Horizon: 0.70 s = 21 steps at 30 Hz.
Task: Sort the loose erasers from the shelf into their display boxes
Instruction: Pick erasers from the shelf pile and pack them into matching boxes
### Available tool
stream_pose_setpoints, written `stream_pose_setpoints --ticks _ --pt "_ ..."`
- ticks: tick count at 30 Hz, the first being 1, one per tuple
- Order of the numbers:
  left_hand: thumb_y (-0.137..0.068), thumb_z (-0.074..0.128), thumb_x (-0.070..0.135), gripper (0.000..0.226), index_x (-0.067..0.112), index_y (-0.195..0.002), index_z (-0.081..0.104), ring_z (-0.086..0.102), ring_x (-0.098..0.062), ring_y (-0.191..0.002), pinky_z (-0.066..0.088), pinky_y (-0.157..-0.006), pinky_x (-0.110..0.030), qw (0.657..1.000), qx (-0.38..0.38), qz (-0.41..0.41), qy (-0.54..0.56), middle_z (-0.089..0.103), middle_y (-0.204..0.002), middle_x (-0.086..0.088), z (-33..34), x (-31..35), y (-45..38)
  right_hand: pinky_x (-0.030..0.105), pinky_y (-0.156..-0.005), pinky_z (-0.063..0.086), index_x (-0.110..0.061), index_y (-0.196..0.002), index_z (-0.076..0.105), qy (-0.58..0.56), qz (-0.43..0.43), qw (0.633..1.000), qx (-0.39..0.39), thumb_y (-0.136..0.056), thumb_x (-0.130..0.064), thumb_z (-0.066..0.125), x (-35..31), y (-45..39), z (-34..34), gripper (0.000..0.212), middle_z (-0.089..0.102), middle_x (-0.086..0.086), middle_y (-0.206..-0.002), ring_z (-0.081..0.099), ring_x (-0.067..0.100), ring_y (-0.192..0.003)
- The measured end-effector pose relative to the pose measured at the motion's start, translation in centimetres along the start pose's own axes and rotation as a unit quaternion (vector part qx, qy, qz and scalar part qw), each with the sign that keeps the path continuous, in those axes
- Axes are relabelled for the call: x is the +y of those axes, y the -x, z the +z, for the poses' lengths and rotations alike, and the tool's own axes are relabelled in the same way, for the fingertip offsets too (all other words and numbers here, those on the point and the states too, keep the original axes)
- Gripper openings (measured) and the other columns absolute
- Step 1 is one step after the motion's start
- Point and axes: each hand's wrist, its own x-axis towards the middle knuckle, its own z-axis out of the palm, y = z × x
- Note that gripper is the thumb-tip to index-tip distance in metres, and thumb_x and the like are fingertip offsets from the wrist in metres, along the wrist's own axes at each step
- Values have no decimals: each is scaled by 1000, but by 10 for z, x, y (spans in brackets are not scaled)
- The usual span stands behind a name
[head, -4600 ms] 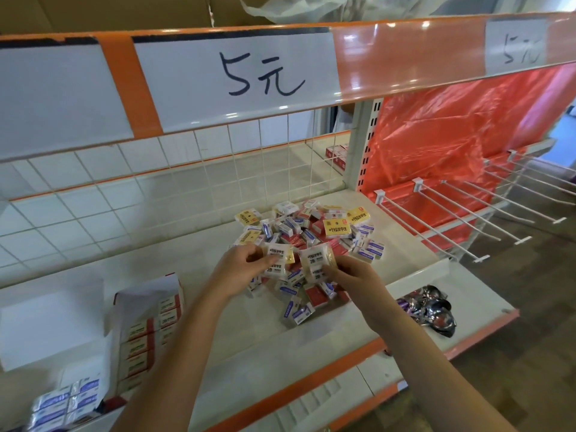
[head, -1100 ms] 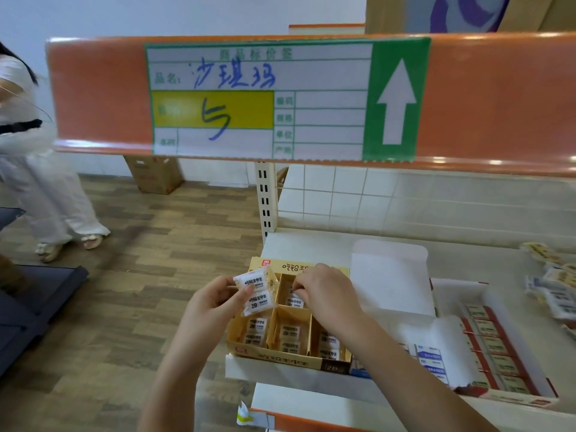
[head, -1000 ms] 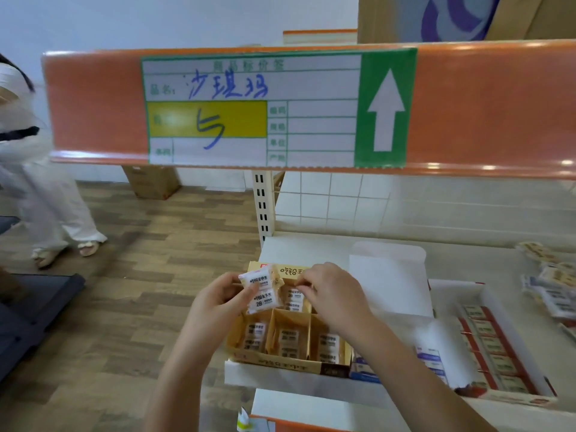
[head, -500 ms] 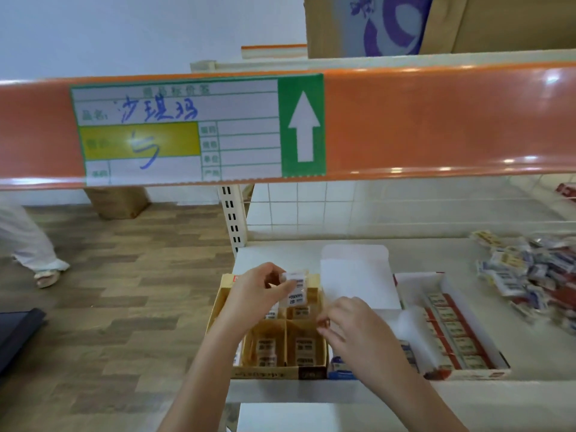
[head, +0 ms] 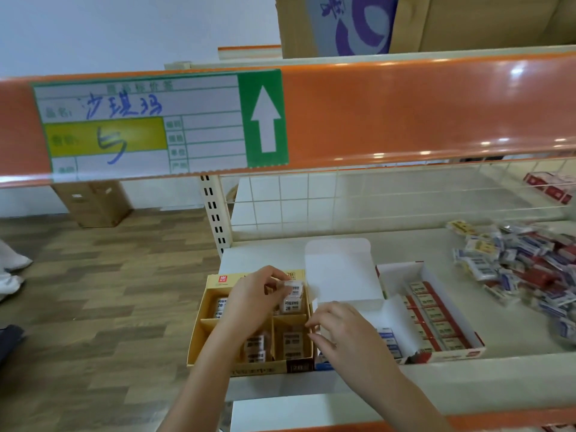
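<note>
A yellow display box (head: 199, 332) with several compartments sits at the shelf's left end, with white erasers in most of them. My left hand (head: 249, 300) pinches a wrapped white eraser (head: 294, 289) over the box's far right compartment. My right hand (head: 339, 328) hovers at the box's right edge, fingers loosely bent, holding nothing. A pile of loose erasers (head: 523, 260) lies at the right of the shelf.
A white box with its flap (head: 339, 269) up and blue erasers stands beside the yellow one, then a red-trimmed box (head: 436, 319) of red erasers. An orange price rail (head: 405, 113) crosses overhead. A wire grid (head: 374, 198) backs the shelf. A person's feet (head: 9, 269) show at left.
My left hand has lowered its eraser toward the yellow box's far right compartment. My right hand has let go of its eraser and drawn back to the box's right side. The view swung right.
</note>
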Motion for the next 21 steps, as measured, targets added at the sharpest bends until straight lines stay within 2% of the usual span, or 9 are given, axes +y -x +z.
stream_pose_setpoints --ticks 6,8,11,13,16,21 --pt "-88 60 36 8 34 -92 53 54 0 -84 41 -61 -11 998 -3 -4 -57 58 -92 17 3 -4 0 0 -86 23 -29 -120 54 -2 21 1000 13 -97 -33 45 -2 4 -3 25 44 -17 -121 39 -5 -113" --pt "-89 60 34 8 34 -94 54 55 -2 -89 44 -67 -13 998 -6 10 -67 61 -97 15 2 -5 -1 5 -89 26 -29 -121 53 -4 26 1000 10 -97 -33 45 -2 5 -3 26 47 -17 -121 41 -4 -112" --pt "-90 59 32 14 32 -104 59 56 -3 -95 49 -79 -19 997 -20 29 -65 63 -103 14 -2 -4 -2 9 -88 32 -30 -121 53 -15 35 999 2 -97 -32 46 -3 2 -2 25 53 -15 -116 42 -4 -97" --pt "-90 58 32 16 31 -106 61 57 -4 -94 50 -81 -21 997 -37 35 -59 64 -103 13 -4 -3 -4 11 -87 34 -29 -121 54 -17 35 999 -4 -97 -32 46 -4 1 0 26 55 -14 -114 40 -4 -92" --pt "-91 57 33 17 29 -107 63 56 -3 -92 49 -81 -19 991 -51 50 -110 65 -104 11 -2 0 -5 12 -89 37 -29 -122 54 -18 31 999 -5 -97 -33 45 -3 1 1 27 55 -13 -117 46 -2 -98" --pt "-93 53 35 21 30 -111 64 48 -5 -101 44 -83 -19 968 24 88 -232 60 -109 12 6 5 -6 14 -91 37 -27 -122 55 -12 25 1000 -14 -97 -32 45 -3 -1 2 27 55 -12 -118 48 2 -106"
